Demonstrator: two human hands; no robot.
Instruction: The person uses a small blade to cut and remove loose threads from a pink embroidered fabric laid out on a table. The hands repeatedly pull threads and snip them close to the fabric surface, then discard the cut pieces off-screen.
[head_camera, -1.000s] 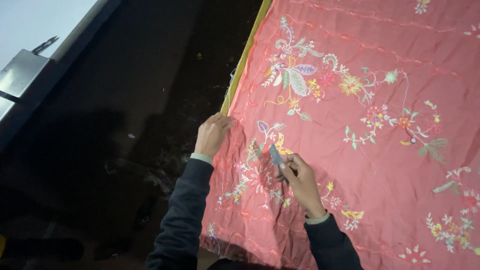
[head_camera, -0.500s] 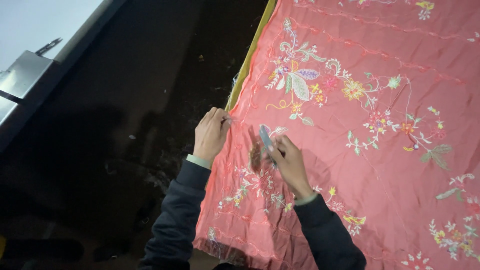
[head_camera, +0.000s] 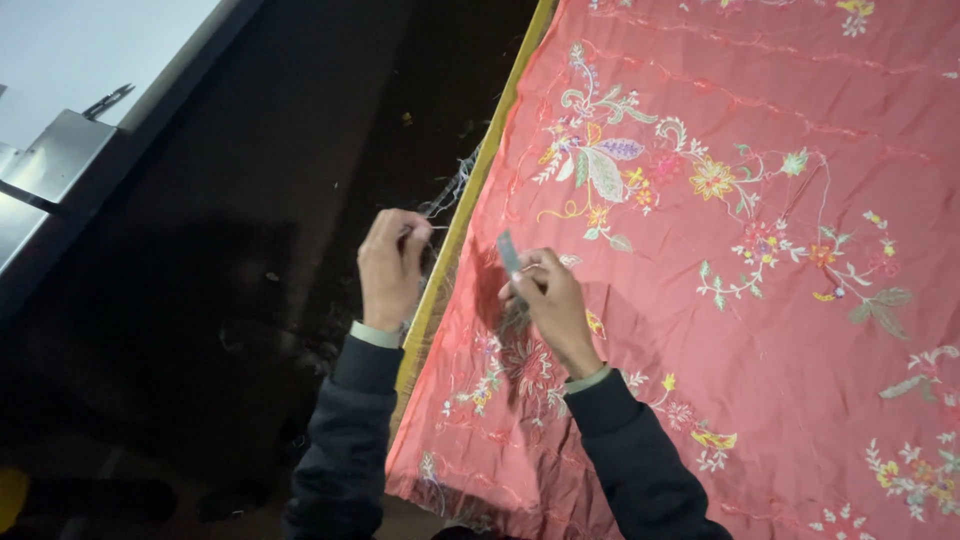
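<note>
A pink-red cloth (head_camera: 760, 330) with stitched flowers and leaves lies spread flat, with a yellow strip (head_camera: 470, 215) along its left edge. My left hand (head_camera: 392, 266) is at that edge, fingers pinched on a thin pale thread. My right hand (head_camera: 548, 300) rests on the cloth just right of it and grips a small grey metal blade-like tool (head_camera: 509, 253) that points up from the fingers. Loose pale threads (head_camera: 452, 190) hang off the edge above my left hand. Both arms wear dark sleeves.
Left of the cloth is a dark floor or surface (head_camera: 220, 300). A grey metal bracket (head_camera: 55, 160) and a pale panel (head_camera: 90, 50) sit at the upper left. The embroidered cloth runs out of view at the right and top.
My left hand has slid off the cloth onto its yellow edge and pinched a thread. My right hand has moved up and left with the tool, closer to the left hand.
</note>
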